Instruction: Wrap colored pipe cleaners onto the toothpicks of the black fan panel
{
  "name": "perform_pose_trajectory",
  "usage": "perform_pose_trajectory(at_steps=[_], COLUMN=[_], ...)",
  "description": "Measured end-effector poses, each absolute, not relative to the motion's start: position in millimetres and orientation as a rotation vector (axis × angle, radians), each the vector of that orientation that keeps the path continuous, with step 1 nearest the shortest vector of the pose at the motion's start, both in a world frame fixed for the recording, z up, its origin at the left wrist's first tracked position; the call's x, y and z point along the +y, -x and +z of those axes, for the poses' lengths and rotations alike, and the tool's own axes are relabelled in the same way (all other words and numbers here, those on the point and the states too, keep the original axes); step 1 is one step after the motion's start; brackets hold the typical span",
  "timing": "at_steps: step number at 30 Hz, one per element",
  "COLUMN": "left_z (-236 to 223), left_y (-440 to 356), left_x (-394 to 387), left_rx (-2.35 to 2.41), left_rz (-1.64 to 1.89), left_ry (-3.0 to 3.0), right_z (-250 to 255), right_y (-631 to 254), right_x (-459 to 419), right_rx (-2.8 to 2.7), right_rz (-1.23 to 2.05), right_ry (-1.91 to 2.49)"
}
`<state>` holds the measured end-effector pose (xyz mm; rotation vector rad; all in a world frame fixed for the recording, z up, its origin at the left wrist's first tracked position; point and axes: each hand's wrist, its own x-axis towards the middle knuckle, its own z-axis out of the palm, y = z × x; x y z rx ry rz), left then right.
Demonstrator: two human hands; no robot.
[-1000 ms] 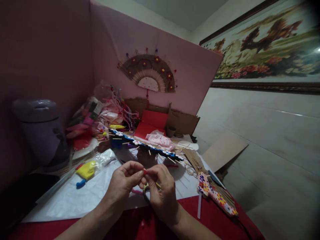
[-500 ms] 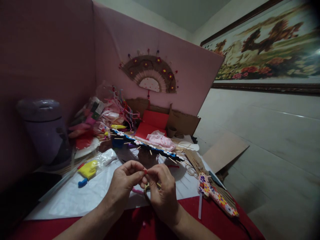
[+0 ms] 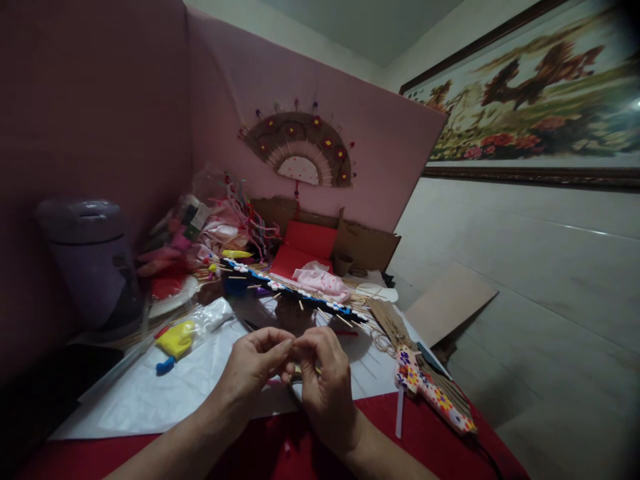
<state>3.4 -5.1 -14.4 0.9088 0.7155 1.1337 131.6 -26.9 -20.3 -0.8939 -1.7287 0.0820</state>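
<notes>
My left hand (image 3: 250, 370) and my right hand (image 3: 325, 383) meet fingertip to fingertip above the front of the table. Both are closed in a pinch. A small red piece showed between these fingertips half a second ago; now the fingers hide it. Under the right hand a yellowish loop (image 3: 299, 370), perhaps a scissors handle, shows in part. Just beyond the hands stands a dark fan-shaped piece (image 3: 280, 288), its edge trimmed with white and blue bits and thin sticks poking out.
A hot glue gun (image 3: 435, 393) with a flowery cover lies at right. Yellow clay (image 3: 177, 340) in plastic lies left on white sheeting (image 3: 150, 400). A purple canister (image 3: 93, 267) stands far left. Behind are red paper (image 3: 310, 240), pipe cleaners (image 3: 250, 220) and a hung fan (image 3: 300, 140).
The fingertips have drawn closer together and now cover the small red piece. My left hand has shifted slightly. The things on the table have stayed put.
</notes>
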Motion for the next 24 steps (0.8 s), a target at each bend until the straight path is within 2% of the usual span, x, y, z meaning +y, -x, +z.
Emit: perform_pose_trajectory(at_steps=[15, 24], left_z=[-8, 0], left_y=[-1, 1], left_x=[-9, -10], left_rx=[0.625, 0.487], left_rz=[1.178, 1.018], left_ry=[-0.948, -0.740], right_z=[-17, -12], right_y=[-133, -134], right_x=[-31, -35], right_rx=[-1.679, -1.683], right_rz=[0.137, 0.118], right_ry=[0.869, 0.831])
